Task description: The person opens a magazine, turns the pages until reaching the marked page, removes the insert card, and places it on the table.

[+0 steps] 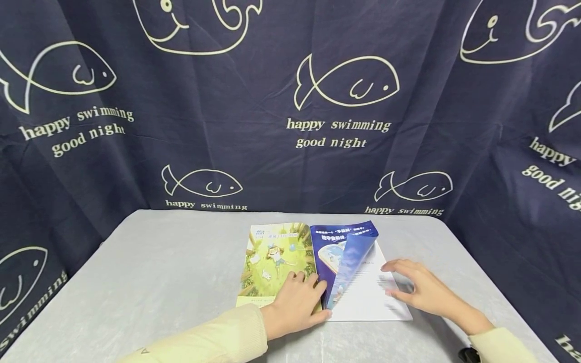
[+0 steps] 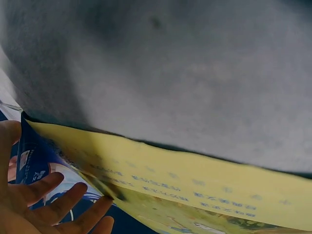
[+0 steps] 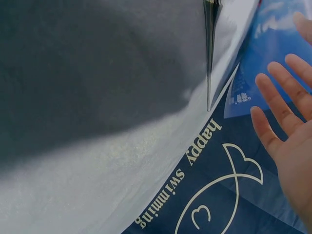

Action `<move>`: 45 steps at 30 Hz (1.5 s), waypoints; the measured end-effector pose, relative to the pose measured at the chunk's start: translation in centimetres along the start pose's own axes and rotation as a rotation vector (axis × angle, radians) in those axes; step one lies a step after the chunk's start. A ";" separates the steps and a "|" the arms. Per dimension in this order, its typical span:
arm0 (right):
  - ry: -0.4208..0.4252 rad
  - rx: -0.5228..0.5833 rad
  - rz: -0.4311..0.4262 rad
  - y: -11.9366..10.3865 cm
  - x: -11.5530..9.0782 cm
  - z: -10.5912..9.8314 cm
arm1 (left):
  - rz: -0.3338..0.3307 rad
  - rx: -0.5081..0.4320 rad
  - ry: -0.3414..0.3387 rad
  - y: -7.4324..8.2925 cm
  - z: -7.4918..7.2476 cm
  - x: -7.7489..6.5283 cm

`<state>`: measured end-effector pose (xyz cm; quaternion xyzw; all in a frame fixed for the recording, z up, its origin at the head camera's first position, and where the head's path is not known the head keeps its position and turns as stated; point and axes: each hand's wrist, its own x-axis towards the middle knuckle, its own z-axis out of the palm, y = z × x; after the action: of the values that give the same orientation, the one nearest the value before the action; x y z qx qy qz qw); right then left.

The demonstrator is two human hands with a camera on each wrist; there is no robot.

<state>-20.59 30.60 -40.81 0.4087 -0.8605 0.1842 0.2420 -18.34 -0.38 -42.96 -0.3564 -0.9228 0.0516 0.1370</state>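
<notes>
An open booklet lies on the table with a green and yellow illustrated page [image 1: 268,275] on its left. To the right, a dark blue leaf [image 1: 324,252] curls up from its outer edge and partly uncovers a white printed page [image 1: 374,297]. My left hand [image 1: 297,302] rests across the booklet near the spine, fingers spread. Beside the right edge of the white page is my right hand [image 1: 419,287], thumb and fingers apart with nothing between them. In the right wrist view, the right hand's fingers [image 3: 282,97] are extended near the blue leaf [image 3: 273,53].
The booklet lies on a grey-white table [image 1: 172,272]. Behind it hangs a dark blue curtain [image 1: 263,131] with fish outlines and lettering. A dark band [image 1: 468,355] shows at the right wrist.
</notes>
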 end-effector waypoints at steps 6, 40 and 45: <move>-0.051 -0.011 0.009 -0.4 -0.6 0.5 | -0.002 -0.017 0.047 -0.1 -0.2 -0.1; -0.162 -0.058 0.059 -1.0 -1.5 1.3 | -0.092 -0.023 0.196 0.6 -0.4 -0.3; -0.174 -0.063 0.058 -1.0 -1.6 1.3 | -0.075 -0.025 0.178 0.6 -0.6 -0.4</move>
<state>-19.31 30.31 -42.65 0.3900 -0.8952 0.1278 0.1737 -17.51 -0.20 -42.60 -0.3263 -0.9204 0.0029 0.2156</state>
